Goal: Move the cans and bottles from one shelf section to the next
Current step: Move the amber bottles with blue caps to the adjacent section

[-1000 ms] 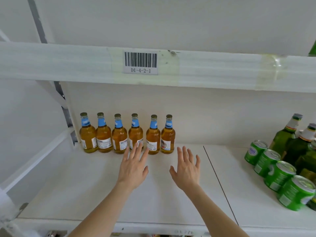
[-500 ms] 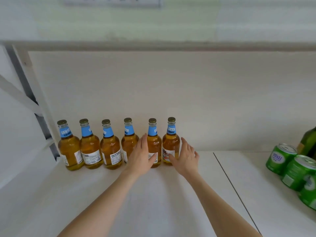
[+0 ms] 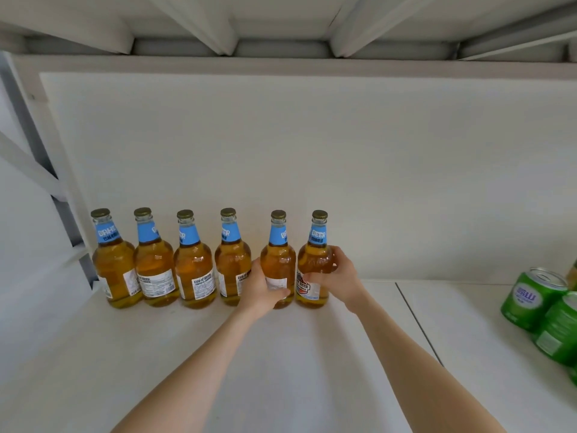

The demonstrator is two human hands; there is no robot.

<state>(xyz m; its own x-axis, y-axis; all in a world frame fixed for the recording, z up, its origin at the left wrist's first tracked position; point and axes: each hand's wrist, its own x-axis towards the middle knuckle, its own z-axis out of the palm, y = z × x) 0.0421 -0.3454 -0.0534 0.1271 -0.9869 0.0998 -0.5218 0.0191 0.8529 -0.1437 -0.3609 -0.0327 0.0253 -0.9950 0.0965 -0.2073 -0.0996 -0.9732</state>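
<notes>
Several amber beer bottles with blue neck labels stand upright in a row against the back wall of the left shelf section (image 3: 156,354). My left hand (image 3: 260,290) grips the fifth bottle (image 3: 278,260) low on its body. My right hand (image 3: 338,281) grips the sixth, rightmost bottle (image 3: 316,260), fingers curled round its right side. Both bottles stand on the shelf. Green cans (image 3: 530,295) lie on their sides in the right section.
A dark seam (image 3: 418,320) divides the left shelf section from the right one (image 3: 468,339). Metal frame struts (image 3: 37,170) rise at the far left. The ribbed underside of the shelf above (image 3: 281,32) hangs close overhead.
Both hands reached forward from open over the shelf and closed round the two rightmost bottles. The camera moved in closer and lower under the upper shelf.
</notes>
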